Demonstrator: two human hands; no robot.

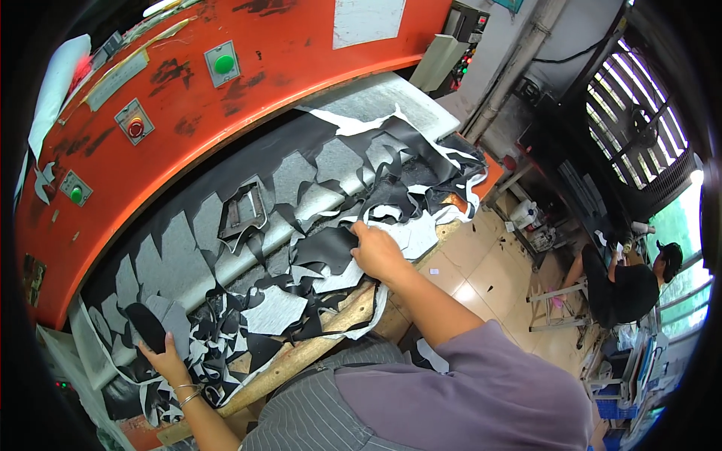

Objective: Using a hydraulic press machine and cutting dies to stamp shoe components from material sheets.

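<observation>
My left hand (170,364), with bangles at the wrist, has its fingers closed on a rounded black cut piece (146,326) at the lower left of the bench. Farther right, my right hand (376,254) pinches the edge of a black sheet piece (325,251) lying over the scraps. A metal cutting die (244,210) rests on the dark sheet material (283,134), between the two hands and farther back. Grey-backed areas and cut gaps show along that sheet. Black and white offcuts (218,353) lie heaped beside my left hand.
An orange press (173,98) with green and red buttons spans the back. A wooden rail (316,346) edges the bench in front of my body. A pale cutting board (421,109) ends at the far right. Another person (632,289) sits at the right, beyond the tiled floor.
</observation>
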